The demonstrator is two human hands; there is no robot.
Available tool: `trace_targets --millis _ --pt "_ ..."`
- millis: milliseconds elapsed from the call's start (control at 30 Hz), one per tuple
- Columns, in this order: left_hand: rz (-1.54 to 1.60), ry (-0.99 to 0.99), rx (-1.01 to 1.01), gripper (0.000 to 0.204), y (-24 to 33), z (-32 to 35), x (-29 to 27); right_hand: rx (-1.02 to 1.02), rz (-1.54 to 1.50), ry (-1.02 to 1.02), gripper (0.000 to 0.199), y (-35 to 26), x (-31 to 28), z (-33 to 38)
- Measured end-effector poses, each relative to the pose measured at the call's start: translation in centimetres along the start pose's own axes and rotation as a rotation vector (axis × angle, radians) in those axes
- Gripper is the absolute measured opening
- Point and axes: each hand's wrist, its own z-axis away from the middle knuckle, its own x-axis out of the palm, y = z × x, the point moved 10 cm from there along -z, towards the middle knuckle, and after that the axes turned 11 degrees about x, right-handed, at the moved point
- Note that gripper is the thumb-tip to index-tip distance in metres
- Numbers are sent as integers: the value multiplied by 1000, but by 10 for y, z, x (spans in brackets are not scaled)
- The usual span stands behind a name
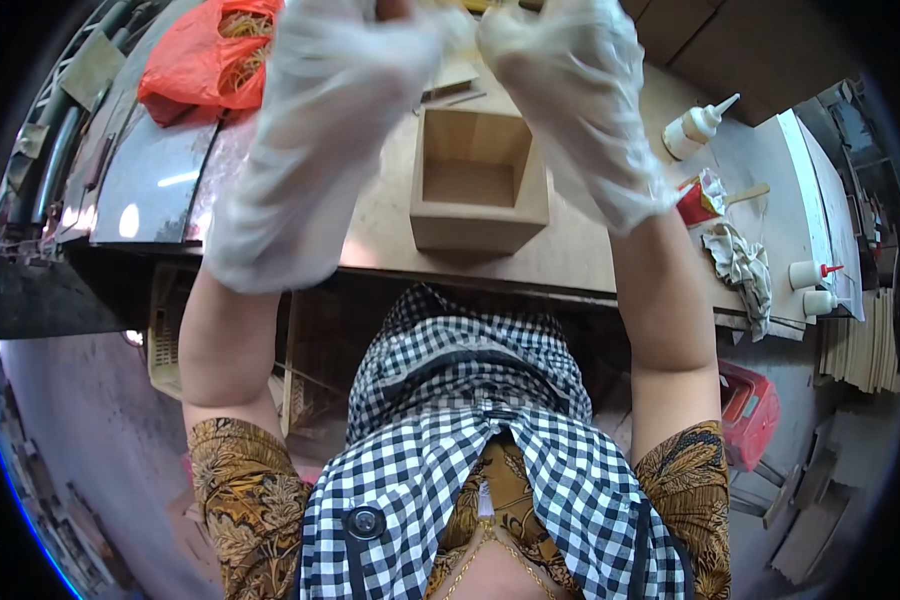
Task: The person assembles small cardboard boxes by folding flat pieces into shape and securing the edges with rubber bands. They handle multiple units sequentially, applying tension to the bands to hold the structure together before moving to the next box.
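Observation:
Both my hands are raised over the workbench (380, 235) at the top of the view, in loose whitish coverings that reach down the forearms. My left hand (395, 45) is blurred by motion, and its fingers run up to the upper edge. To its right, my right hand (530, 40) is bent inward, its fingers smeared and partly cut off. What either hand holds, if anything, I cannot make out. Below and between them sits an open wooden box (480, 232) near the bench's front edge, its hollow inside showing. Neither hand touches it.
A red plastic bag (185, 75) of rubber bands lies at the left. On the right are a white glue bottle (692, 132), a crumpled cloth (740, 265), and two small bottles (805, 273). A red stool (750, 415) stands below; a crate (165, 330) sits under the bench.

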Motion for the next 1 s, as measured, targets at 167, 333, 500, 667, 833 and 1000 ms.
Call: trace_targets --millis 167,333,500,667,833,1000 --pt "-799 208 245 61 8 -26 -41 -229 -20 257 35 -38 -8 -3" --pt "-863 154 404 64 29 0 -35 293 123 143 46 61 -76 -19" --pt "-742 69 291 68 28 84 -66 314 -36 136 60 59 -67 63" --pt "-339 48 146 90 -2 127 -47 556 -329 -172 93 112 -53 123" --pt "-247 35 64 94 -30 132 -35 687 -330 -186 95 141 -33 140" --pt "-241 3 -47 93 -46 121 -26 685 -360 -282 98 141 -23 130"
